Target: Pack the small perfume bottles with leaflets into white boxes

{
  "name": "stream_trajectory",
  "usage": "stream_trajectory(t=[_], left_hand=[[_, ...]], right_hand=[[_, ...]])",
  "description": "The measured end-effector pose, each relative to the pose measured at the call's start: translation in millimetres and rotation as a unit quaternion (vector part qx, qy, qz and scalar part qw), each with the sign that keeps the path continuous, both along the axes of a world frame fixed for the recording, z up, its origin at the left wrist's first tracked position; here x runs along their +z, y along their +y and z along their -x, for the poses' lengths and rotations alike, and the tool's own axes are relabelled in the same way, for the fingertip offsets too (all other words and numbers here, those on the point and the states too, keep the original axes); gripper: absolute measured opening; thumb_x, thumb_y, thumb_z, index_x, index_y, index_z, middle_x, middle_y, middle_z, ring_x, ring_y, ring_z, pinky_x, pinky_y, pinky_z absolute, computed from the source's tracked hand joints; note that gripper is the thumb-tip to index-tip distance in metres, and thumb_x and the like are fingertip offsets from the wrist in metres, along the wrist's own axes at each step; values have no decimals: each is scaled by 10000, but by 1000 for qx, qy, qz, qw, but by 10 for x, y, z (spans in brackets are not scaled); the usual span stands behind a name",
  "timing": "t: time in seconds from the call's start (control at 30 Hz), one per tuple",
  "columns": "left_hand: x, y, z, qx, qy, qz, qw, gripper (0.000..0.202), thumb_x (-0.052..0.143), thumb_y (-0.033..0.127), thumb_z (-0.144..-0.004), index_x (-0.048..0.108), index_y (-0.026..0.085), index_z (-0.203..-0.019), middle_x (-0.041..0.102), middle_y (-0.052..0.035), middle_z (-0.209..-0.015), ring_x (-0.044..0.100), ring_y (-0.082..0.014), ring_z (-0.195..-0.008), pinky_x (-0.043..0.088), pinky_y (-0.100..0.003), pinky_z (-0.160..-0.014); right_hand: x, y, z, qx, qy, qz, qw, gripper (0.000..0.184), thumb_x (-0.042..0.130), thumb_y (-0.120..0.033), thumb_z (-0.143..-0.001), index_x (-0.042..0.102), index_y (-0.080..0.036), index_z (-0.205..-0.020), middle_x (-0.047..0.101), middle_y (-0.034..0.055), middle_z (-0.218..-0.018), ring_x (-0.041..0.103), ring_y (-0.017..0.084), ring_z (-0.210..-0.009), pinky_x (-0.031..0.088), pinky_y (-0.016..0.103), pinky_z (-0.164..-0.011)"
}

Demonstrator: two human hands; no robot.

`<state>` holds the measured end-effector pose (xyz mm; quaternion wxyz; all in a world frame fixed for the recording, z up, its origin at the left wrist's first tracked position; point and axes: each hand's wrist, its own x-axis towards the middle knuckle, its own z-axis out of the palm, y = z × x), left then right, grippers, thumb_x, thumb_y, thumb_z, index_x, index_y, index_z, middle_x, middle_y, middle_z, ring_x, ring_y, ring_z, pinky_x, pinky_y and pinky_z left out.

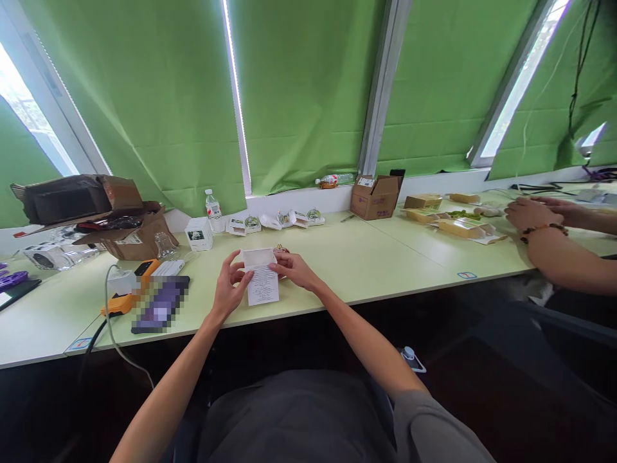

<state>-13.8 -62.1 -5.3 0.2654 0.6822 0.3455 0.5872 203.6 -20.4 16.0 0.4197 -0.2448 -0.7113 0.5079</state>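
My left hand [230,288] and right hand [293,268] both closed in a grip on the small white patterned cardboard box [261,278], lid flap up, over the pale green worktop [366,257], orange tool [126,290] well left.

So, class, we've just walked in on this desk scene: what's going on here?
A person seated at a pale green table holds a small white box with its lid flap up, the left hand at its left edge and the right hand at its right. A small round ornament sits just behind the box. More white boxes and ornaments line the window side. At the far right, a co-worker's hands rest near flat tan boxes.
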Motion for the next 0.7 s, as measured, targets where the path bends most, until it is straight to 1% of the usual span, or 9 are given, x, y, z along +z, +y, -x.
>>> stream_trajectory(t=[0.13, 0.23, 0.3, 0.43, 0.53, 0.63, 0.7], left_hand=[[-9, -7, 5, 0, 16, -10, 1000, 606, 611, 383, -873, 321, 288, -1397, 610, -79, -1150, 675, -148, -770, 590, -314, -670], [-12, -19, 9, -9, 20, -19, 1000, 569, 592, 389, -885, 338, 291, -1385, 603, -91, -1190, 679, -153, -775, 595, -315, -656], [-11, -29, 11, -2, 24, -25, 999, 563, 585, 393, -889, 349, 290, -1390, 605, -96, -1195, 682, -158, -774, 596, -318, -650], [3, -48, 12, 10, 47, -31, 998, 483, 569, 404, -894, 457, 265, -1342, 585, -103, -1219, 683, -167, -784, 593, -324, -661], [12, -54, 7, 12, 55, -28, 998, 468, 568, 403, -892, 476, 257, -1327, 580, -95, -1204, 681, -161, -777, 589, -324, -670], [13, -48, 2, 25, 44, -23, 998, 474, 591, 404, -876, 474, 256, -1311, 580, -87, -1163, 680, -156, -769, 582, -317, -667], [10, -43, 1, 23, 36, -18, 999, 467, 598, 404, -872, 474, 253, -1296, 588, -84, -1140, 680, -159, -781, 580, -316, -677]], right_hand=[[17, -8, 5, 2, 4, -3, 1000, 425, 651, -555, -789, 661, -149, -915, 688, 57, -904, 674, 222, -895, 595, 340, -725], [20, -8, 10, 3, 17, 13, 1000, 443, 659, -554, -784, 647, -150, -967, 680, 54, -895, 678, 227, -895, 597, 351, -735], [19, -6, 12, 3, 25, 21, 999, 460, 660, -558, -783, 637, -151, -996, 678, 56, -908, 682, 228, -885, 599, 356, -730], [16, -1, 9, 2, 21, 16, 1000, 448, 644, -567, -793, 640, -149, -953, 680, 61, -913, 687, 232, -882, 598, 356, -727], [9, 10, 5, -2, 16, 18, 1000, 445, 642, -568, -793, 642, -148, -939, 684, 60, -897, 691, 232, -864, 597, 361, -721], [-6, 29, 7, -5, 21, 22, 1000, 440, 646, -557, -793, 642, -147, -950, 684, 60, -886, 692, 233, -855, 595, 362, -715], [-19, 43, 10, -5, 27, 24, 999, 434, 645, -549, -797, 637, -153, -973, 687, 61, -885, 693, 233, -854, 594, 360, -716]])
